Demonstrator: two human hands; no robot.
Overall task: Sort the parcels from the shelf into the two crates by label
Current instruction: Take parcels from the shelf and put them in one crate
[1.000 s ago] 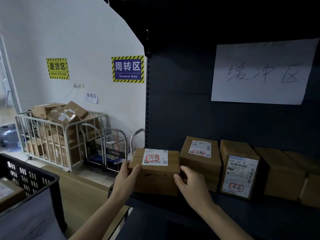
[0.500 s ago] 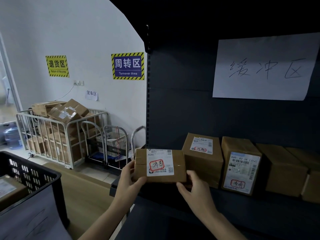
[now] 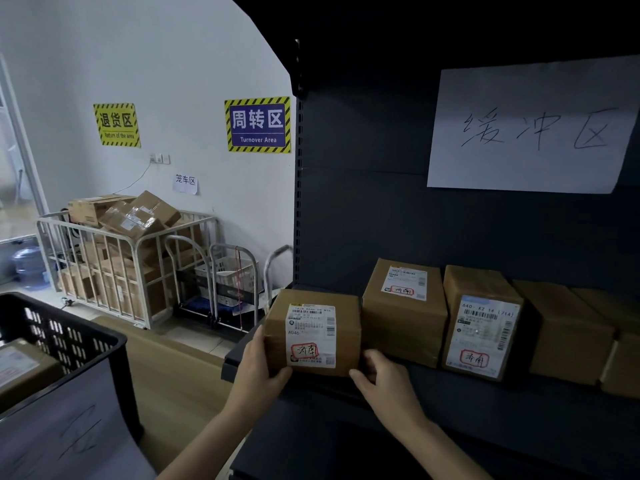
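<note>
Head view: both bare hands on the held parcel (image 3: 344, 336) at the left front end of the shelf (image 3: 485, 405).

- left grip (image 3: 258, 368): wrapped round the box's left side, thumb on the front face by the lower left corner.
- right grip (image 3: 384, 379): fingers curled in at the lower right corner, pinching it.
- We cannot tell whether the box bottom sits on the shelf board or is just off it.
- Its white label (image 3: 311, 337) faces us: "A046" printed, red-circled handwriting at the bottom.

Rest of the shelf row, going right:
- second parcel (image 3: 403, 317), just beside the held one, label on top with a red-circled mark.
- third parcel (image 3: 481, 322), upright, front label reads "640-X2 14 (214)", with a red circle low on it.
- two plain brown boxes (image 3: 568, 334) after it, no labels visible to us.

White paper sign (image 3: 530, 126) with handwritten characters hangs on the shelf's dark back panel.

Lower left: black crate (image 3: 104, 329) with slotted walls, one labelled box (image 3: 24, 368) inside, and a paper sheet (image 3: 62, 434) on its front.

Background: white cage trolley (image 3: 114, 268) full of cartons, a yellow sign (image 3: 117, 124) and a blue "Turnover Area" sign (image 3: 258, 124) on the wall.
</note>
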